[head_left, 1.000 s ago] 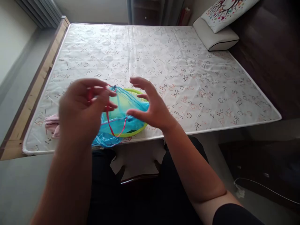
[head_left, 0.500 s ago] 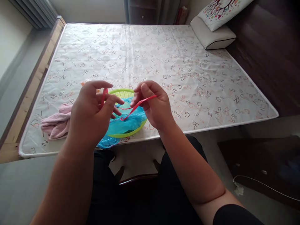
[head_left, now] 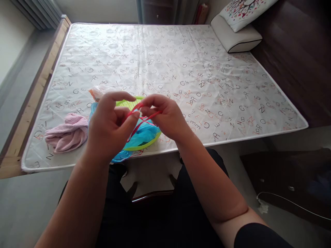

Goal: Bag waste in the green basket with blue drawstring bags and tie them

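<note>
A thin red ribbon (head_left: 133, 131) is stretched and looped between my two hands. My left hand (head_left: 111, 124) pinches part of it between thumb and fingers, its index finger reaching forward. Close against it, my right hand (head_left: 165, 115) is closed on another stretch of the ribbon. A small whitish bit shows between the fingertips, too small to name. Below and behind the hands sits a lime-green basket (head_left: 155, 140), partly hidden by them. Crumpled blue plastic (head_left: 142, 136) lies inside it, and more of the blue plastic hangs over the near rim.
A pink cloth (head_left: 67, 133) lies crumpled left of the basket. Behind my left hand is a clear plastic bag with orange on it (head_left: 96, 92). Everything rests on a letter-printed mattress (head_left: 186, 65). At the far right are a white cushion (head_left: 236, 36) and a tree-print pillow (head_left: 241, 15).
My hands have come together, the left moving right, so the fingertips now nearly meet. The ribbon has gone from a slack strand to crossing loops between them.
</note>
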Tool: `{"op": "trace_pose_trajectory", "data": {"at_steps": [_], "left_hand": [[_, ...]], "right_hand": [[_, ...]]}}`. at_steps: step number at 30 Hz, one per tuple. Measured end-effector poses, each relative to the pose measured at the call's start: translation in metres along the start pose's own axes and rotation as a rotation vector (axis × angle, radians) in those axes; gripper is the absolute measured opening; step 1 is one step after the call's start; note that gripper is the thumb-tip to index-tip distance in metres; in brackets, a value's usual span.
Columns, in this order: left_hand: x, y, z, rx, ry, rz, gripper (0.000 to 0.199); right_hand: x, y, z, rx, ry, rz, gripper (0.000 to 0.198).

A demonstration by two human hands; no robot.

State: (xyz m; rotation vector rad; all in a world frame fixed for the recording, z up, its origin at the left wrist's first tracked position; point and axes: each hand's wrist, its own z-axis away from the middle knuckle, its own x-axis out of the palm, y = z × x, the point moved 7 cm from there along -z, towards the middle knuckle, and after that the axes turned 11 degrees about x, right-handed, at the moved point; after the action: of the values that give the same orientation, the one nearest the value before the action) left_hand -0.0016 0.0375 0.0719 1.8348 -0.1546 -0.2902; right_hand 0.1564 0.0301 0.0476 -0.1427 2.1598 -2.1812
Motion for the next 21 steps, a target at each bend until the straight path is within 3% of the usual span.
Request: {"op": "trace_pose_trajectory", "data": {"at_steps": [4, 6, 9, 11, 15, 21], "left_hand": [[-0.011, -0.031, -0.012, -0.110, -0.109, -0.055, 0.013], [-0.018, -0.039, -0.016, -0.099, -0.109, -0.077, 0.020], [-0.021, -0.025, -0.017, 0.086, -0.033, -0.093, 0.027], [-0.011, -0.014, -0.015, 0.156, -0.060, -0.092, 0.030], [0.012, -0.015, -0.011, 0.118, -0.181, -0.057, 0.038], [0.012, -0.033, -0.013, 0.073, -0.154, -0.081, 0.029]], "right_hand": [[-0.027, 0.008, -0.004, 0.032, 0.209, -0.091, 0.032], [-0.034, 0.012, -0.005, 0.052, 0.240, -0.116, 0.035], [-0.032, 0.016, -0.007, 0.070, 0.213, -0.149, 0.037], [-0.026, 0.016, -0.007, 0.067, 0.178, -0.152, 0.036], [-0.009, 0.017, -0.007, 0.077, 0.092, -0.052, 0.035], [-0.010, 0.017, -0.006, 0.058, 0.141, 0.013, 0.040]]}}
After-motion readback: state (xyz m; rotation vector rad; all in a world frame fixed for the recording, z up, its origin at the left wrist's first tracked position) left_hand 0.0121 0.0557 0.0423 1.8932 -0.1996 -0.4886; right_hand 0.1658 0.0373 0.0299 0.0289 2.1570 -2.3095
